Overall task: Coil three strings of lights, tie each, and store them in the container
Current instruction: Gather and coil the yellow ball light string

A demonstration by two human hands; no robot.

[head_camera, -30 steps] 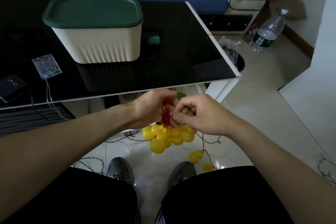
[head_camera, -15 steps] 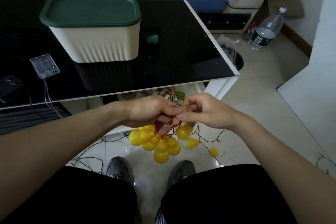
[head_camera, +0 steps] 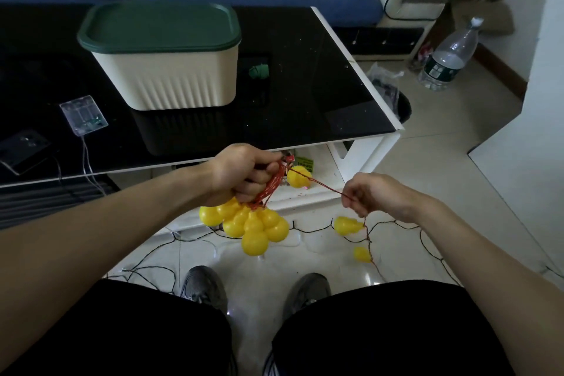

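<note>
**Fingers clamp a bundle of red wire while the other hand draws a strand taut**

Fingers (head_camera: 259, 175) of the left hand (head_camera: 241, 172) curl tightly round a bundle of red wire (head_camera: 273, 186), gripping it just in front of the table edge. Directly below those fingers a cluster of yellow bulbs (head_camera: 250, 224) hangs from the bundle, and one more yellow bulb (head_camera: 298, 177) sits just right of them, on the strand leading away. That single strand (head_camera: 325, 186) runs taut to the right hand (head_camera: 370, 194), whose thumb and fingers pinch it. Below the right hand the strand drops to two loose bulbs (head_camera: 346, 225) above the floor.

Under both hands, thin dark wires (head_camera: 308, 230) of another string trail across the pale tiled floor (head_camera: 427, 168), around the person's grey shoes (head_camera: 203, 287). Beyond the left fingers, on the black glass table (head_camera: 320, 94), stands the cream container (head_camera: 171, 82) with its green lid (head_camera: 158, 27) on. Left of it lies a clear battery box (head_camera: 83, 114). Far right of the hands, a plastic bottle (head_camera: 448, 55) stands on the floor.
</note>
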